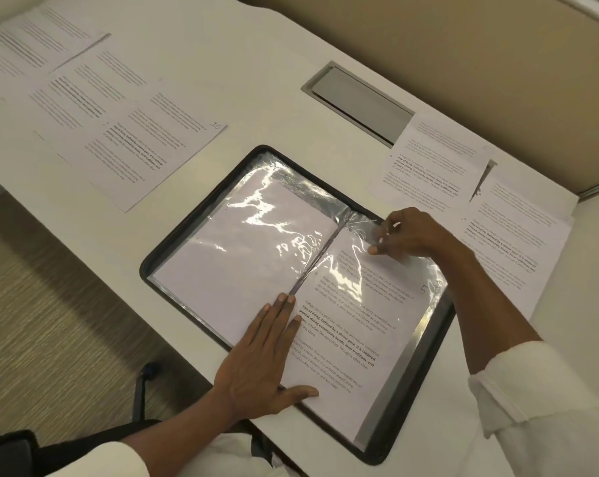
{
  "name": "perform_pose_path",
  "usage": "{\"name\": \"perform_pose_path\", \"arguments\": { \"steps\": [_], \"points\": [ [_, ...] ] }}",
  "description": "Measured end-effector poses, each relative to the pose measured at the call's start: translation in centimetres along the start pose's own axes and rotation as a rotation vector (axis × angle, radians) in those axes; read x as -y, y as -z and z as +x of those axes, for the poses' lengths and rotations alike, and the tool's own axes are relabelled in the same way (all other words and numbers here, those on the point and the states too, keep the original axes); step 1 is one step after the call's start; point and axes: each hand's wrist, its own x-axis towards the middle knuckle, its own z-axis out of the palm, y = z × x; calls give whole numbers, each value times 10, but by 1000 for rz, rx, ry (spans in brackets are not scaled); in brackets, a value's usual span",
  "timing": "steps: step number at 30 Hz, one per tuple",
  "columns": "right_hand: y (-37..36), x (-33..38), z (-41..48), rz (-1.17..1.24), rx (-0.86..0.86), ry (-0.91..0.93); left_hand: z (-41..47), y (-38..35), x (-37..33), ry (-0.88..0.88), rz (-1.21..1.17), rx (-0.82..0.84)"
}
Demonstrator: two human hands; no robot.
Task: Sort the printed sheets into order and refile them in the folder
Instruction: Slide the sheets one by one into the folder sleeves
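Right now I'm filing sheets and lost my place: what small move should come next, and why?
Probably smooth the plastic sleeve flat over the sheet marked 5: the right hand pinches its crinkled top corner while the left hand presses flat beside the spine, and loose sheets wait.

an open black-edged folder (145, 270) lies on the white counter (239, 63). the left hand (256, 366) presses flat, fingers straight, by the spine at 6 o'clock. the right hand (408, 232) pinches the top of the right sleeve (418, 280) at 3 o'clock, over a printed sheet (353, 325) marked 5. loose sheets (146, 146) lie at 10 o'clock, the nearest marked 10, and more sheets (435, 166) at 2 o'clock beside a grey flap (360, 101).
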Motion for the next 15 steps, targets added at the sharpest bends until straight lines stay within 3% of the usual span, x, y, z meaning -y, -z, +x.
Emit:
{"name": "perform_pose_path", "arguments": {
  "steps": [3,5,9,15],
  "points": [
    [20,-15,-25,-163,-52,-47,0,0,-1,0,-3,-3],
    [27,-23,-42,-129,-48,-39,1,-1,-1,-3,-7,-7],
    [16,-38,-68,99,-91,-30,1,-2,-1,-23,-12,-26],
    [-34,-69,-85,549,-376,-91,1,0,-3,-11,5,-5]
  ]
}}
